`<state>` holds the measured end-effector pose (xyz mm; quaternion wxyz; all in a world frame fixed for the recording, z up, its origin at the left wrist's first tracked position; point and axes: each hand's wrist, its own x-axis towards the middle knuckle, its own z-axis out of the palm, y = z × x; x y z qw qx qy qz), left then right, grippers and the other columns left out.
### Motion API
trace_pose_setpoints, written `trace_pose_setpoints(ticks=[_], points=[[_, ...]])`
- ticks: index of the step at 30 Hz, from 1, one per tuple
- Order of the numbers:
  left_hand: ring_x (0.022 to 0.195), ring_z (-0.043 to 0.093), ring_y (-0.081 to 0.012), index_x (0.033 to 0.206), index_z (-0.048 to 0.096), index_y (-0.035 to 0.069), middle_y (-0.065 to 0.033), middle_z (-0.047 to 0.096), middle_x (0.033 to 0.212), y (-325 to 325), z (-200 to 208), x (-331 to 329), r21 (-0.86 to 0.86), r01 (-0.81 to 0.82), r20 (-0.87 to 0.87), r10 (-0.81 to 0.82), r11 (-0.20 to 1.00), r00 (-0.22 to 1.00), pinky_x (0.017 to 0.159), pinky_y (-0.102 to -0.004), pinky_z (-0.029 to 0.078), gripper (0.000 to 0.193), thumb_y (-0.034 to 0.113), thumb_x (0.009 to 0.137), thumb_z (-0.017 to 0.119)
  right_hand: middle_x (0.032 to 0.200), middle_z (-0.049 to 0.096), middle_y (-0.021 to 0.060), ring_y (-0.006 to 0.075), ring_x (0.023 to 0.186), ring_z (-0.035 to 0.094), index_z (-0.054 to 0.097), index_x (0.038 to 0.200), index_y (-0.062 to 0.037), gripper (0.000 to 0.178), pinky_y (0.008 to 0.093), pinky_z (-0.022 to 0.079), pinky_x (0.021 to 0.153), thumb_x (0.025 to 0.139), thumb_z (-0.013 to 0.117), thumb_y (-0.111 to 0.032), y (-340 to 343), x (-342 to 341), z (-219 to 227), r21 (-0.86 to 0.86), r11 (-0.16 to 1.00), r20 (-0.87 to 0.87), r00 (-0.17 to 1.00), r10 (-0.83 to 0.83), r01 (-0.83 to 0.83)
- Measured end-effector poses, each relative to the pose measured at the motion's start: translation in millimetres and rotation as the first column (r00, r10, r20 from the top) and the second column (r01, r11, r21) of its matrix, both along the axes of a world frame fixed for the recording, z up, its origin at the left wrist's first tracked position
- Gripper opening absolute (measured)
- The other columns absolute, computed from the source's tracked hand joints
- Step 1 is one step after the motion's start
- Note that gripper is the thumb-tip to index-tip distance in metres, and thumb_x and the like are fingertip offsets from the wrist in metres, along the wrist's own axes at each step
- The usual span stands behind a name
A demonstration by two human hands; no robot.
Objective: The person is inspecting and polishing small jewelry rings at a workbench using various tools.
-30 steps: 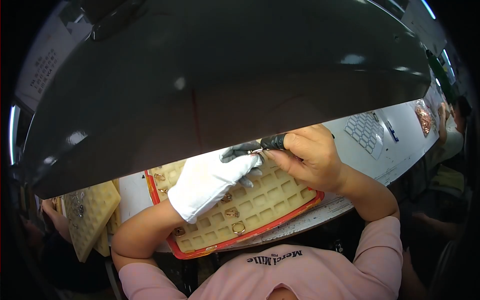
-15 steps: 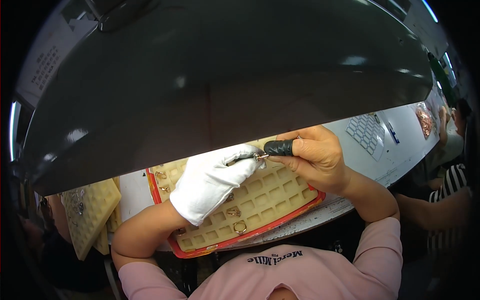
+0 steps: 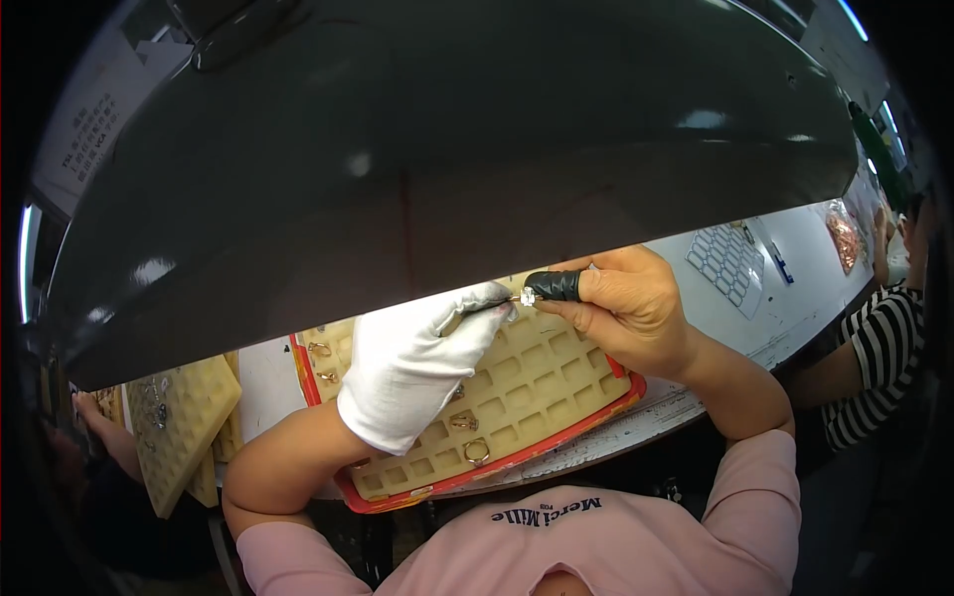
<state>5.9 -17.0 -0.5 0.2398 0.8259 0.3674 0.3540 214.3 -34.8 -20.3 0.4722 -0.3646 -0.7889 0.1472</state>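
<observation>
My left hand, in a white cotton glove, pinches a ring with a large clear stone between thumb and forefinger. My right hand is closed on the other side of that ring, its fingertips at the stone. A black finger cot covers one right finger. Beneath both hands lies a cream tray with square pockets, set in a red-rimmed basket. Several rings sit in its pockets, among them a gold-coloured ring near the front. The gloved hand hides part of the tray.
A large dark lamp hood hangs low over the far side of the hands. More pocketed trays stand at the left. On the white table to the right lie a hexagon-patterned sheet and a blue pen. A striped sleeve shows farther right.
The ring has turned between my fingers, so its clear stone now shows. My left hand has shifted slightly. At the right, the neighbour's striped sleeve has moved.
</observation>
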Motion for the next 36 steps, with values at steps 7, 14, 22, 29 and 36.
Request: trace_pose_setpoints(ticks=[7, 14, 22, 29, 36], points=[[0.07, 0.061, -0.0216, 0.082, 0.068, 0.004, -0.0074, 0.064, 0.079, 3, 1, -2, 0.262, 0.108, -0.114, -0.08, 0.959, 0.99, 0.065, -0.0303, 0.047, 0.013, -0.002, 0.071, 0.066, 0.084, 0.063, 0.0067, 0.0178, 0.066, 0.056, 0.065, 0.074, -0.0015, 0.009, 0.0285, 0.043, 0.058, 0.072, 0.073, -0.002, 0, 2, -1, -0.017, 1.0, -0.01, 1.0, 0.012, -0.012], [0.074, 0.06, -0.0219, 0.085, 0.068, 0.004, -0.0083, 0.063, 0.079, 1, 3, -1, 0.116, 0.067, -0.159, -0.048, 0.991, 0.986, 0.069, -0.0309, 0.047, 0.01, 0.006, 0.075, 0.066, 0.084, 0.063, 0.007, 0.0206, 0.068, 0.058, 0.066, 0.079, -0.0032, 0.017, 0.032, 0.044, 0.059, 0.064, 0.07, 0.002, 0, 0, -2, 0.196, 0.98, 0.092, 0.995, -0.034, 0.015], [0.075, 0.059, -0.0206, 0.089, 0.065, 0.004, -0.0089, 0.062, 0.08, -1, 12, 5, -0.336, -0.081, -0.211, 0.008, 0.938, 0.977, 0.07, -0.0308, 0.047, 0.013, 0.012, 0.079, 0.062, 0.077, 0.063, 0.0077, 0.0192, 0.065, 0.061, 0.06, 0.069, -0.003, 0.014, 0.0303, 0.043, 0.055, 0.063, 0.072, 0.0, -3, -8, -5, 0.33, 0.944, 0.215, 0.975, -0.051, -0.023], [0.073, 0.059, -0.0184, 0.089, 0.066, 0.002, -0.0081, 0.063, 0.081, 3, 0, 2, -0.342, -0.003, -0.018, -0.004, 0.94, 1.0, 0.068, -0.0285, 0.047, 0.011, 0.008, 0.08, 0.064, 0.086, 0.062, 0.0097, 0.0239, 0.068, 0.058, 0.062, 0.073, -0.0021, 0.015, 0.0335, 0.044, 0.06, 0.063, 0.072, 0.0, -4, -3, 2, 0.24, 0.969, 0.161, 0.982, -0.097, 0.056], [0.071, 0.06, -0.0249, 0.084, 0.066, 0.005, -0.0094, 0.063, 0.078, 2, -2, 1, 0.069, 0.034, -0.18, -0.021, 0.997, 0.984, 0.066, -0.0327, 0.048, 0.01, 0.003, 0.074, 0.063, 0.085, 0.063, 0.0091, 0.0233, 0.071, 0.06, 0.063, 0.076, -0.0023, 0.014, 0.0329, 0.046, 0.064, 0.067, 0.073, -0.003, -3, -2, 1, 0.224, 0.972, 0.157, 0.982, -0.107, 0.07]])
